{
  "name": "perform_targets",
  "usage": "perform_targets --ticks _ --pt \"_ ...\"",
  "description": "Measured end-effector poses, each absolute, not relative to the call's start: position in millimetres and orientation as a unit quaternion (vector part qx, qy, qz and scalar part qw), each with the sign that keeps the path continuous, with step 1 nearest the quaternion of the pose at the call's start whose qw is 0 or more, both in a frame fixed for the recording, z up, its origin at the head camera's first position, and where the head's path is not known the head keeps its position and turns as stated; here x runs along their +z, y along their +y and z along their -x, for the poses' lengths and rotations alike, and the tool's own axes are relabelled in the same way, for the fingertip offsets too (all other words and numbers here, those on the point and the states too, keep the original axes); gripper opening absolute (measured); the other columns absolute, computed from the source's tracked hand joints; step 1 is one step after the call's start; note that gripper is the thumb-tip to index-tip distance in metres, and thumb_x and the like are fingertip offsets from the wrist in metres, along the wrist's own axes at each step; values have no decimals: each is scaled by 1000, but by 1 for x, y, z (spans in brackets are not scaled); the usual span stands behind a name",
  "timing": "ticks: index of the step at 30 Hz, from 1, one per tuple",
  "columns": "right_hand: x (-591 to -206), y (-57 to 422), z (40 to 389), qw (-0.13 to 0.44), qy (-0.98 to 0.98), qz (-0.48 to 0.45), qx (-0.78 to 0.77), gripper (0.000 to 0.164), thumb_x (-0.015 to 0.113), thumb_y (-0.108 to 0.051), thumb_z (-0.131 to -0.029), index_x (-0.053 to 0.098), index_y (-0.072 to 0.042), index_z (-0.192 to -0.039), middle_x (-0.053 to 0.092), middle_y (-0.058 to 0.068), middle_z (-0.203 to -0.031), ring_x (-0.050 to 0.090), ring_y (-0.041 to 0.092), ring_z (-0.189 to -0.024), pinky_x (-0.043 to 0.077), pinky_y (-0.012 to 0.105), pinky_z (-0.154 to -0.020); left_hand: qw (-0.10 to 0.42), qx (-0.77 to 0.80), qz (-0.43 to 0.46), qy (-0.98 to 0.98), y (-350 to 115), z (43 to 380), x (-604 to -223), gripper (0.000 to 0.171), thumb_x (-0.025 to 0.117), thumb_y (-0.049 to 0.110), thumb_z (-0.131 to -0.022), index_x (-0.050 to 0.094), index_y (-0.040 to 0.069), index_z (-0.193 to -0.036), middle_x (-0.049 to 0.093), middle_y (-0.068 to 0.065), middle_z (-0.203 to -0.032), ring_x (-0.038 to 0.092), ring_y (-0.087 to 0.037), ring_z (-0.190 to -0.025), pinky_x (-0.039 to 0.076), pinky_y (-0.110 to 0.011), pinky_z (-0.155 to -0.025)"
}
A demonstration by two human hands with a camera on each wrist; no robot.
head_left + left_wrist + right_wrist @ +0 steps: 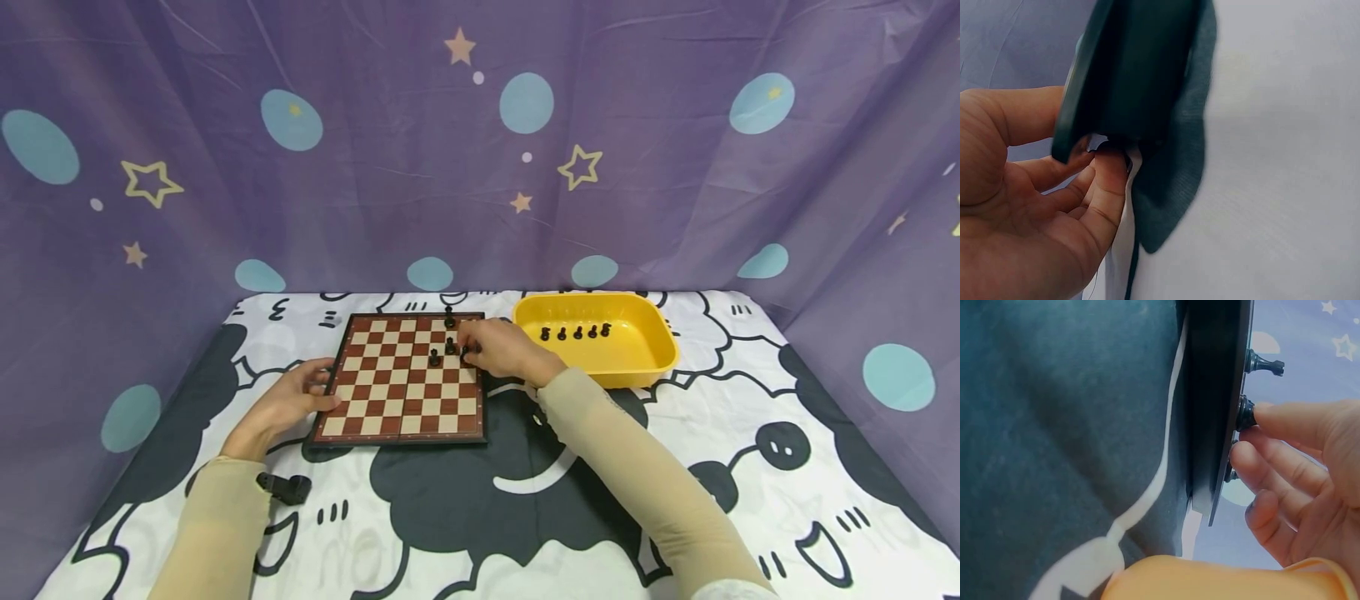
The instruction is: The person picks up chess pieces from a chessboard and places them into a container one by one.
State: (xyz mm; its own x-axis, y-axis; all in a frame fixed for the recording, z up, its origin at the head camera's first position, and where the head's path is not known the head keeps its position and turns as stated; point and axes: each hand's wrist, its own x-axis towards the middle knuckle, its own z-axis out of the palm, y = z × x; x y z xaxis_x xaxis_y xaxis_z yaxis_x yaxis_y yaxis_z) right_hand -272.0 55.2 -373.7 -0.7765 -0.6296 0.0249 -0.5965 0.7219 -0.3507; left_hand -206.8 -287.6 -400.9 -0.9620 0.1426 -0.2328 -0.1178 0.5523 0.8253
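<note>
The right hand [504, 346] pinches a black chess piece [1245, 414] at the right edge of the chessboard [375, 407]; the left hand [288, 402] grips its left edge; a sideways brush could topple neighbouring pieces [450, 347], or a tug tilt everything.

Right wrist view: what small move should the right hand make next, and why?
Probably let the right hand release and lift away: the black piece it pinches appears to stand base-down on the chessboard, whose edge the left hand grips.
</note>
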Motion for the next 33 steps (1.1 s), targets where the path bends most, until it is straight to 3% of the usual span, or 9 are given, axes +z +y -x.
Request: perform_targets --ticks 16,33 --pt "-376 53 273 38 931 327 -160 19 62 -23 -93 62 -20 -112 64 -5 -101 59 10 -85 48 30 -75 139 483 -2 865 -286 207 -400 81 69 7 -85 20 -2 -150 38 -27 -135 52 -35 -110 43 -46 -89" --pt "-363 71 259 -38 922 338 -183 21 64 -18 -91 64 -15 -111 66 -2 -101 60 13 -86 49 31 -74 139 478 -6 867 -286 206 -401 82 69 8 -86 19 -3 -150 37 -28 -136 50 -36 -112 42 -47 -90"
